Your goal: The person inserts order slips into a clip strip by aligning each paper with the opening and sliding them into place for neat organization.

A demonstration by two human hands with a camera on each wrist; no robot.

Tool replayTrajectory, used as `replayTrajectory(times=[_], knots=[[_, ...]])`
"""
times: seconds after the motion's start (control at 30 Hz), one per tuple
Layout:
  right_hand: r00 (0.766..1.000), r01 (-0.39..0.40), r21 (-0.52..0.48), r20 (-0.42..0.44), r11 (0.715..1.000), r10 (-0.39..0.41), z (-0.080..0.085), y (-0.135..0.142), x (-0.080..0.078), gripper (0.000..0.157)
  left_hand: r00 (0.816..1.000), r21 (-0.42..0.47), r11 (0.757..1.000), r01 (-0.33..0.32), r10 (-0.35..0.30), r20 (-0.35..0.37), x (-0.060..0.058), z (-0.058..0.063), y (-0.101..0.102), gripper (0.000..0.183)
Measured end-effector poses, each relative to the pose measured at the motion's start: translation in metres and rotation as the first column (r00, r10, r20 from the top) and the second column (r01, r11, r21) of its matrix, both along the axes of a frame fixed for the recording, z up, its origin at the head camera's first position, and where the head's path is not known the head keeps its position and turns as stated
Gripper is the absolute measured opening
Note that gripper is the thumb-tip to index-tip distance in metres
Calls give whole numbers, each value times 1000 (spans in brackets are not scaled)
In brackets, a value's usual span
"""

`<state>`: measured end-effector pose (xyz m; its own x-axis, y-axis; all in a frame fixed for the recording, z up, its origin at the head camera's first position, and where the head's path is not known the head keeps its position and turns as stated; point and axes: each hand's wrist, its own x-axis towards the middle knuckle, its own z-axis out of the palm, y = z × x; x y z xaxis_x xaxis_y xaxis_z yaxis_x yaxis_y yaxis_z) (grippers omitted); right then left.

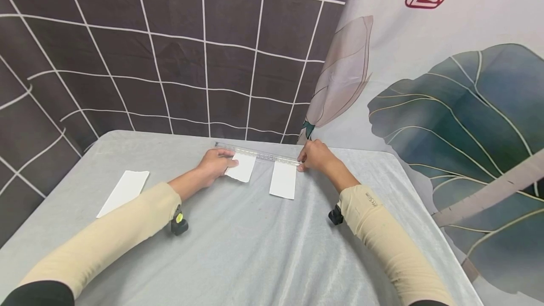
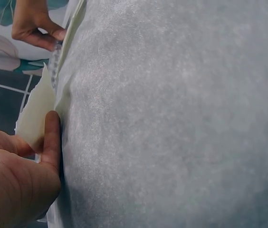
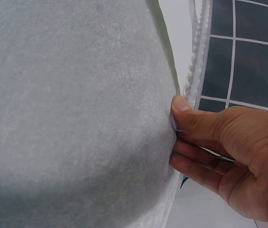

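Pinching the right end of a long, clear plastic ruler [image 1: 265, 156] between thumb and curled fingers of the right hand [image 1: 318, 155]. Gripping a small white paper piece [image 1: 243, 168] with a ragged edge at its left side, thumb and fingers of the left hand [image 1: 214, 164] clamped together on it; cannot tell how firmly those fingers also hold the ruler. Holding the ruler across the far ends of two papers, near the far edge of a worktop [image 1: 250, 249] covered in pale grey cloth. Having a second white rectangular paper [image 1: 283, 181] just beside the right hand, apart from the first. Having also a larger white sheet [image 1: 123, 192] on the worktop near the left forearm, well apart from the ruler. Wearing beige sleeves [image 1: 102, 235]. Facing a dark grey hanging [image 1: 229, 18] with white grid lines, and to its right a white, leaf-printed hanging [image 1: 395, 46].
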<state>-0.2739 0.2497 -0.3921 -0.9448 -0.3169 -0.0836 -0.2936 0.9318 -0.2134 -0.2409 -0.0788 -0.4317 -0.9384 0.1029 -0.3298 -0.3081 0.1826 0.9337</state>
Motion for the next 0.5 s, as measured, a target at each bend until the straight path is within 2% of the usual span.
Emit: replayTrajectory(times=[0.5], knots=[[1000,2,-6,2,1000,-2,-1,1,0,34,1000,-6,1000,12,-12,-2,1,2,5,53]])
